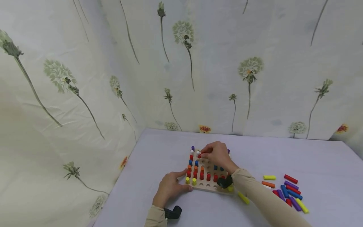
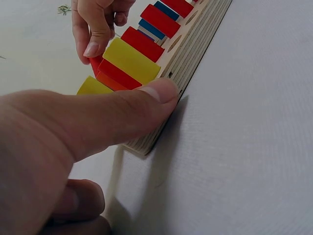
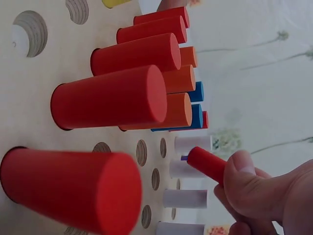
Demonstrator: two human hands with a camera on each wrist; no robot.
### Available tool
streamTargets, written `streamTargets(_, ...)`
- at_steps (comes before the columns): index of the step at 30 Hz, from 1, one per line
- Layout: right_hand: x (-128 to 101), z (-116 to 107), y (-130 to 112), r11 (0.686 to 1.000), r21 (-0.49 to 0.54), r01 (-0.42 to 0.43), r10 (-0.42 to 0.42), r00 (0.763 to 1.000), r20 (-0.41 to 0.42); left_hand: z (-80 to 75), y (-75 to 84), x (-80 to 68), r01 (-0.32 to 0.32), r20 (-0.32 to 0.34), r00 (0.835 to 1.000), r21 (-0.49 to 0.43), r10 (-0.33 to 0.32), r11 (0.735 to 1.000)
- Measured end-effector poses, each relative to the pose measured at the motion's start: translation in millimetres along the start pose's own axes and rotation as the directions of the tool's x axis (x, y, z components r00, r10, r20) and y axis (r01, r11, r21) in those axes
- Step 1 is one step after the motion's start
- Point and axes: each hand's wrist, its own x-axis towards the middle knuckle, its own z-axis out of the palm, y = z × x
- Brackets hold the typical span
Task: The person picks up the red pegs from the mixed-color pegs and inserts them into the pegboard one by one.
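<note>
Right hand (image 1: 216, 155) pinches red peg (image 3: 206, 165) over far rows of pegboard (image 1: 208, 186), centre frame; left hand (image 1: 169, 188), fingers straight, thumb pressing board's near-left edge. Risk: tilted peg misses hole, bumps white pegs (image 3: 185, 198)

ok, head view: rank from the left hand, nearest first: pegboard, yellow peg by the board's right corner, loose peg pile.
1. pegboard: the left hand touches its near-left corner.
2. yellow peg: on the table just past the board's right corner, under the right forearm.
3. peg pile: far right on the table.
</note>
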Motion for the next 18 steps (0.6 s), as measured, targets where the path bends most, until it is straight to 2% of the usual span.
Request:
streamTargets(5,4,5,-2,0.999,-0.038,-0.021,0.023,0.999,0.029,-0.7,-0.3,0.4,0.010,0.006,1.000,0.001,-0.010,1.000)
streamTargets(11,10,7,-7,0.995,-0.096,0.007,0.002,0.996,0.093,-2.3,0.7,2.1,0.020,0.006,1.000,-0.003,-0.020,1.000)
streamTargets(18,10,12,-13,0.992,-0.127,0.025,-0.013,0.996,0.092,-0.5,0.9,0.4,0.023,0.009,1.000,-0.017,-0.022,1.000)
